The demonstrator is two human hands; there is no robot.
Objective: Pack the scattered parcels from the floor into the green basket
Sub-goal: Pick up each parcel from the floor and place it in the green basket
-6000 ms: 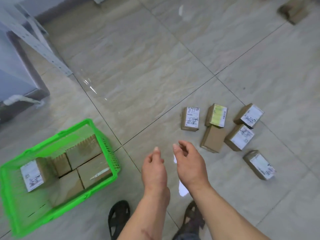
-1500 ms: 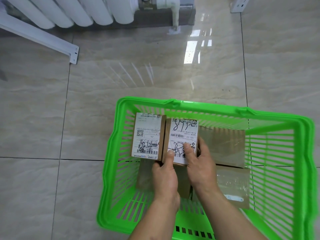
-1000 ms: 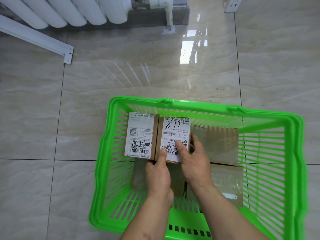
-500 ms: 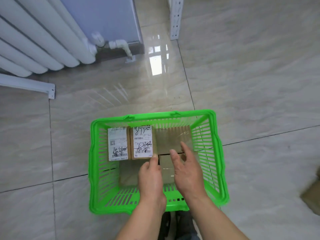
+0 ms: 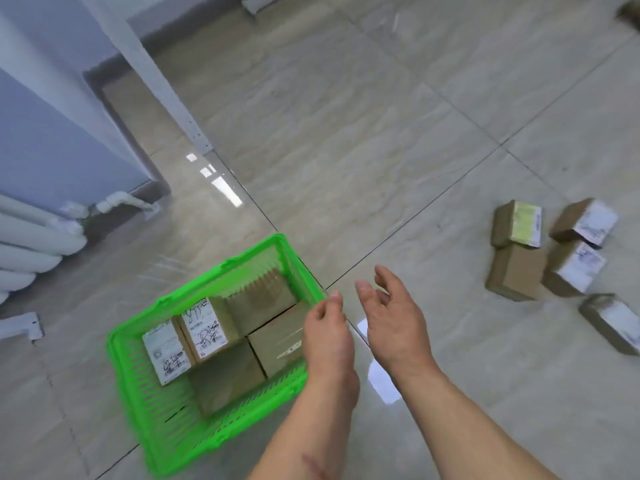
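Observation:
The green basket stands on the floor at lower left and holds several brown parcels. Two of them stand on edge with white labels up, one with handwriting and one beside it. My left hand hovers over the basket's right rim, fingers relaxed, holding nothing. My right hand is over the bare floor just right of the basket, fingers spread and empty. Several parcels lie scattered on the floor at right: a yellow-labelled one, a plain brown one, white-labelled ones.
A white radiator and its pipe run along the wall at left. A white metal rack leg slants down to the floor behind the basket, and a bracket foot sits at far left. Another parcel shows at the top right corner.
My hands have let go of the handwritten-label parcel, now standing in the basket, and have moved right, out over the rim. The view has swung right, bringing the scattered parcels into sight.

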